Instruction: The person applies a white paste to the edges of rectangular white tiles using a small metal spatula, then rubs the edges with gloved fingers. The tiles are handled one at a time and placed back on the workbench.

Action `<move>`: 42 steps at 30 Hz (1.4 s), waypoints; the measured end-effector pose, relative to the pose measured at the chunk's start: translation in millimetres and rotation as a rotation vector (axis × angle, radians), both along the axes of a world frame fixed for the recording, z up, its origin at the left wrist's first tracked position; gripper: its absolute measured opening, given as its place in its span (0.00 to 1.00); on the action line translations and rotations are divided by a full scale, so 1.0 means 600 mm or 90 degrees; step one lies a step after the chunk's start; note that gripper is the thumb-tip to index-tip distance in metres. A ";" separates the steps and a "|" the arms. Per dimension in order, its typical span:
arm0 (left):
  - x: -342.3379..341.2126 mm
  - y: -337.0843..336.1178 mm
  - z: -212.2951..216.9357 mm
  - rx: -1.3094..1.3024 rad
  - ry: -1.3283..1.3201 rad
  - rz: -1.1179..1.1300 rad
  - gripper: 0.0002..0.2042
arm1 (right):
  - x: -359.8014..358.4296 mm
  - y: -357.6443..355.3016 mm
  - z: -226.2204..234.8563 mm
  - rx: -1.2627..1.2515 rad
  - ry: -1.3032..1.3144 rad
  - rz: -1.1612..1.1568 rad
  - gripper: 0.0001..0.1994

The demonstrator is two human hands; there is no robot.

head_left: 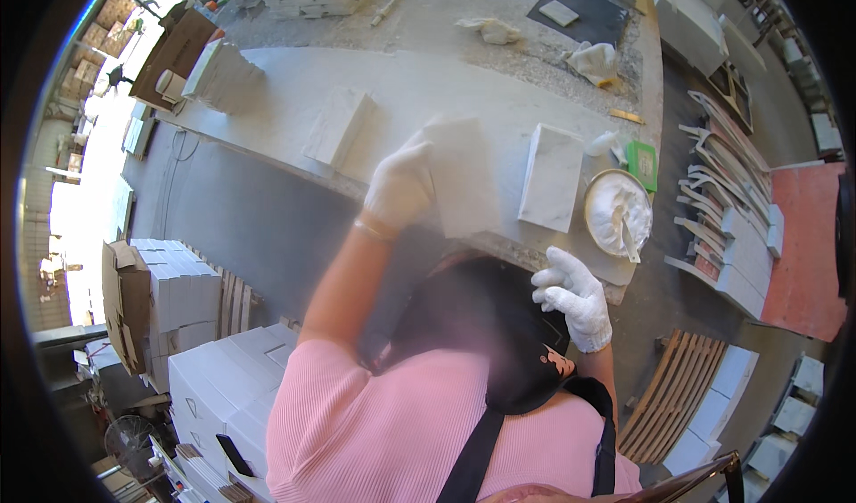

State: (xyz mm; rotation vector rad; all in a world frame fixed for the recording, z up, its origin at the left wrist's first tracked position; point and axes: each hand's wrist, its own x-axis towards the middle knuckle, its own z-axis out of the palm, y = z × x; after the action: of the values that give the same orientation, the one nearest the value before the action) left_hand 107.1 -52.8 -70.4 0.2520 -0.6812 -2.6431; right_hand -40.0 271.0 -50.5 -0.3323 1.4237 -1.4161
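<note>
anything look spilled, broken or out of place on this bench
Nothing looks plainly spilled or broken. The untidiest spot is the far side of the bench, where a crumpled cream wad and a crumpled white one lie loose on the dusty surface. The slab in the left hand is too blurred to check for damage.

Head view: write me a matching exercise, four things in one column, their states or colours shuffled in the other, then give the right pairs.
Column one
1. Left hand
2. Right hand
3. Round bowl
4. Small box

Column two
A. Green
B. Holding a pale slab
C. Filled with white paste
D. Holding nothing visible

Pairs: 1-B, 2-D, 3-C, 4-A
</note>
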 end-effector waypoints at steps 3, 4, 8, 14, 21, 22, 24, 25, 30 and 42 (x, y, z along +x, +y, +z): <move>0.002 -0.091 0.004 -0.147 -0.085 -0.030 0.26 | -0.006 0.008 -0.005 -0.008 0.027 -0.012 0.31; 0.002 -0.118 0.002 -0.169 -0.107 -0.050 0.24 | -0.008 0.011 -0.008 -0.009 0.034 -0.009 0.31; -0.004 -0.179 -0.031 -0.241 -0.199 -0.053 0.22 | -0.011 0.019 -0.019 -0.006 0.043 -0.028 0.30; -0.020 -0.211 -0.054 -0.530 -0.471 -0.051 0.32 | -0.014 0.021 -0.024 -0.001 0.026 -0.035 0.27; -0.041 -0.182 -0.001 -0.820 -0.583 -0.090 0.40 | -0.015 0.010 -0.012 -0.001 0.043 -0.028 0.25; -0.045 -0.173 0.004 -0.946 -0.617 -0.064 0.40 | -0.015 0.009 -0.010 0.001 0.043 -0.030 0.25; -0.056 -0.158 0.012 -1.104 -0.702 -0.058 0.41 | -0.014 0.009 -0.010 0.023 0.031 -0.034 0.25; -0.061 -0.150 0.013 -1.136 -0.757 -0.075 0.41 | -0.013 0.009 -0.011 0.022 0.037 -0.031 0.25; -0.085 -0.097 -0.002 -1.273 -0.767 -0.028 0.39 | -0.012 0.012 -0.014 0.016 0.043 -0.023 0.25; -0.129 -0.078 0.023 -1.211 -0.838 -0.130 0.26 | 0.000 0.007 -0.038 0.048 0.042 0.013 0.25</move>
State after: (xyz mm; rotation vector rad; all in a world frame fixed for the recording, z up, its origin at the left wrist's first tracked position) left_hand 29.6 -99.5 -56.8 1.1671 -2.9911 -0.5292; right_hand -39.9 275.0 -73.5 -0.3461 1.5189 -1.3426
